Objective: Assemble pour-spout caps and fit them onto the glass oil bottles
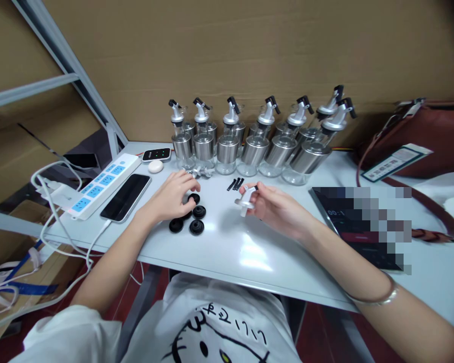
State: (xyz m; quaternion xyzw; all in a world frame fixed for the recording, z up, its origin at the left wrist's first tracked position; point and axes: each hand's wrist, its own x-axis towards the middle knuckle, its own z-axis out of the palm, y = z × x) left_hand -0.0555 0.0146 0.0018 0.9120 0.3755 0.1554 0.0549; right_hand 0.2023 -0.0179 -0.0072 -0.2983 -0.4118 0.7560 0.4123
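Note:
My right hand is closed around a silver pour spout, holding it above the table with its white stem pointing down. My left hand rests low over a group of black rubber stoppers. Its thumb and forefinger are bent around one black stopper. Close beside it lie more stoppers, among them one black stopper nearer the table edge and another to the left. Loose silver spout parts lie just beyond my left fingers. Several small black levers sit between the hands.
A row of glass-and-steel oil bottles with spouts stands at the back. To the left are a power strip, a phone, a small display device and a white round case. A tablet and brown bag are at right.

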